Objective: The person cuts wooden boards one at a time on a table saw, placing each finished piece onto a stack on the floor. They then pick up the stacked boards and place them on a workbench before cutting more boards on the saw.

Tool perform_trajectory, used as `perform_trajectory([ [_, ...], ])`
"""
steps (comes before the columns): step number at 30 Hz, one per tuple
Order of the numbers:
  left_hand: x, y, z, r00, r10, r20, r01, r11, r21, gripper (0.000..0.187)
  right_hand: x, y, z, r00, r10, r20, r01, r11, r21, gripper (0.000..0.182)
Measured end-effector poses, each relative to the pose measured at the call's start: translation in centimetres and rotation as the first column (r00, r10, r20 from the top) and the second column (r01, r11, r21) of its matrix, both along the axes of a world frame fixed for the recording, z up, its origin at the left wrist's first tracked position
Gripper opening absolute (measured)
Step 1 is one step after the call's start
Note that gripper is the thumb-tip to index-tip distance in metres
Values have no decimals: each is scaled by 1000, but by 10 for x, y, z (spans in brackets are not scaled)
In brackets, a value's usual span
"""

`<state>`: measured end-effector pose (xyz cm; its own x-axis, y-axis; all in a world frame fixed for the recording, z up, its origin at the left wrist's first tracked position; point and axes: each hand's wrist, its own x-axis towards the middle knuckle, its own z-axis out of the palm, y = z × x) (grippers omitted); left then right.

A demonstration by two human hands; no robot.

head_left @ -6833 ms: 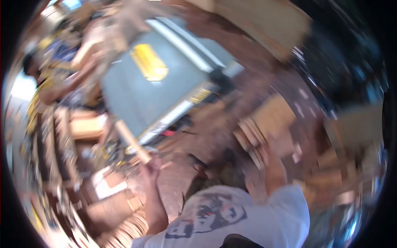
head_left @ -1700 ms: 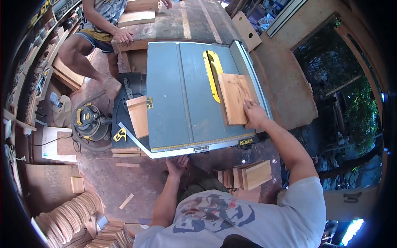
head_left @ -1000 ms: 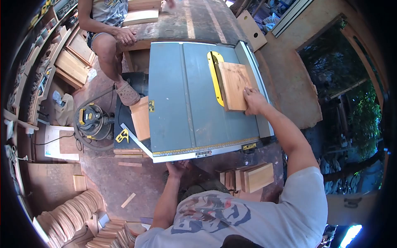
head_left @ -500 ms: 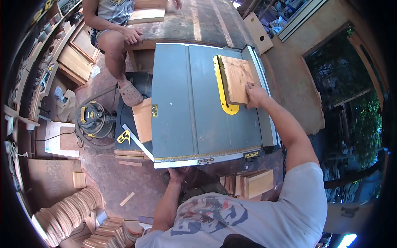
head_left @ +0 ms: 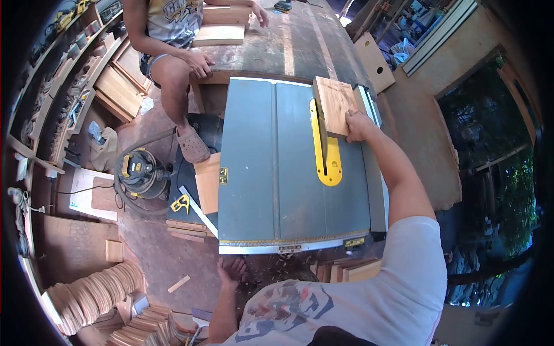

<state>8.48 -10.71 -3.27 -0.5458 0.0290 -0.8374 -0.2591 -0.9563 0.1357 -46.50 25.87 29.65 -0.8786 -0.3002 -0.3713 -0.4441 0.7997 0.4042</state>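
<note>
My right hand (head_left: 359, 126) grips the near right corner of a thick wooden board (head_left: 336, 104), fingers on its edge. The board lies flat on the grey table saw top (head_left: 248, 155), against the rip fence (head_left: 376, 173) and over the far part of the yellow throat plate (head_left: 328, 167). A dark saw blade (head_left: 323, 147) shows in the plate's slot, just left of the board's near end. Below the saw's front rail, my left hand (head_left: 232, 270) is empty, its fingers loosely apart.
Another person (head_left: 173, 75) sits at the workbench (head_left: 259, 49), one foot beside the saw. A shop vacuum (head_left: 141, 173), a yellow combination square (head_left: 181, 203) and cut boards (head_left: 208, 181) lie left. Stacked wooden pieces (head_left: 95, 291) stand at lower left, more boards (head_left: 358, 271) below the saw.
My right hand has pushed the board away from me along the fence, uncovering the near part of the throat plate. My left hand has dropped back from the front rail. The view has shifted slightly.
</note>
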Motion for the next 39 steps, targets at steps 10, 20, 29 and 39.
perform_trajectory([
  [10, 94, -31, -10, 988, 26, 150, 24, 947, -319, 51, -114, -9, -22, 891, -36, -453, -8, 996, -94, 25],
  [20, 112, -96, -15, 849, -372, 376, 519, 719, -462, 64, 200, 98, 74, 622, -413, -665, -375, 589, -716, 27],
  [29, 76, -130, 1, 375, -795, 477, 873, 130, -470, 60, 728, 201, -188, -417, -802, 429, 446, -591, -672, 53],
  [39, 124, -23, 90, 495, -793, 356, 683, 102, -723, 58, 726, 225, -396, -259, -336, 906, -77, -927, -366, 78],
])
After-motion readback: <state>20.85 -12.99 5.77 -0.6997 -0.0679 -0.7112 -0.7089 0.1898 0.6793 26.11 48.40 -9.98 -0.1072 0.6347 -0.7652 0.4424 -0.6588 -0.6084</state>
